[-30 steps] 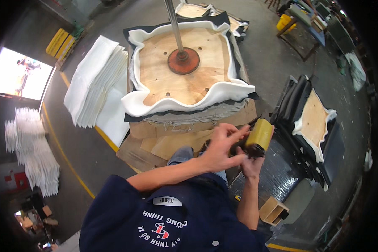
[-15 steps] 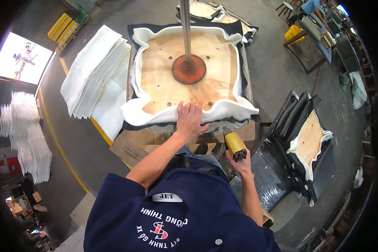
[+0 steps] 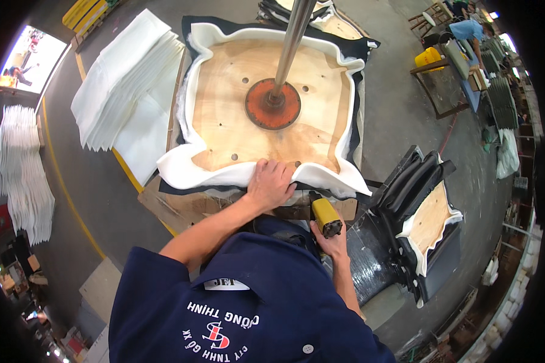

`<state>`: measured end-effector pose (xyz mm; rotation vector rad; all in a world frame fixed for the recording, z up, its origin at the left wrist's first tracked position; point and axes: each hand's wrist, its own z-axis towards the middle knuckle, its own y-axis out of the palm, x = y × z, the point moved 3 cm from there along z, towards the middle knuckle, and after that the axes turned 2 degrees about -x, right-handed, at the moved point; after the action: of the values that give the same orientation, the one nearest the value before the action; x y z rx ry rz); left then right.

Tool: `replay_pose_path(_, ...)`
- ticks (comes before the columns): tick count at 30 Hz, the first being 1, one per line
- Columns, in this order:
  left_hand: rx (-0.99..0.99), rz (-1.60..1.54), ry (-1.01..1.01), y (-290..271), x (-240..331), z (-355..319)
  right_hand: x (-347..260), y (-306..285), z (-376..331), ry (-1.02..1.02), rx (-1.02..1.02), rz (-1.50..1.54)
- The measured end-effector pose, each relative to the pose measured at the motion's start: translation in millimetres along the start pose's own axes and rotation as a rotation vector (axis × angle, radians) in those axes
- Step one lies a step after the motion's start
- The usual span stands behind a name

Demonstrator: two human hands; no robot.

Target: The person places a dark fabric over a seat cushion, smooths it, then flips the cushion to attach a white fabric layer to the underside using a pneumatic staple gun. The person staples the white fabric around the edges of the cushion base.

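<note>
Head view shows two hands (image 3: 271, 184) (image 3: 331, 239), one tool (image 3: 326, 215), one panel (image 3: 221, 106).

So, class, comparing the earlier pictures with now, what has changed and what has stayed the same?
The left hand moved from beside the yellow tool, left and forward, onto the near edge of the white padding. The right hand brought the tool left, closer to that edge. Unchanged: the right hand's grip, and the orange disc on the wooden board.

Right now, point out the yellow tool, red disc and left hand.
Yellow tool (image 3: 325, 214), head view: its yellow body.
Red disc (image 3: 270, 117), head view: its flat face.
Left hand (image 3: 270, 186), head view: its back.
</note>
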<state>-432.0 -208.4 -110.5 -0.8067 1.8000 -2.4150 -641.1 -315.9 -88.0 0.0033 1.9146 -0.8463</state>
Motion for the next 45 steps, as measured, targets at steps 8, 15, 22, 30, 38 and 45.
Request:
replay_pose_path(8, -0.018, 0.105, 0.298, 22.4, -21.4, 20.5, -7.7, -10.0, 11.8, -0.049, -0.080, 0.045)
replay_pose_path(15, 0.045, -0.054, 0.114, 14.1, -32.1, 21.8, -15.9, -23.3, 41.8, 0.150, -0.289, 0.079)
replay_pose_path(22, 0.039, -0.108, 0.053, 16.0, -37.9, 25.5, -53.4, -16.8, 72.0, 0.267, -0.377, 0.088)
replay_pose_path(30, 0.048, -0.167, -0.024, 21.9, -40.4, 29.7, -65.8, -7.5, 95.1, 0.348, -0.351, 0.054)
replay_pose_path(38, 0.077, -0.178, -0.072, 22.5, -39.2, 38.3, -69.6, -10.6, 109.7, 0.421, -0.317, 0.186)
replay_pose_path(45, 0.089, -0.168, -0.090, 22.2, -37.8, 34.1, -68.7, -8.8, 111.9, 0.407, -0.321, 0.242)
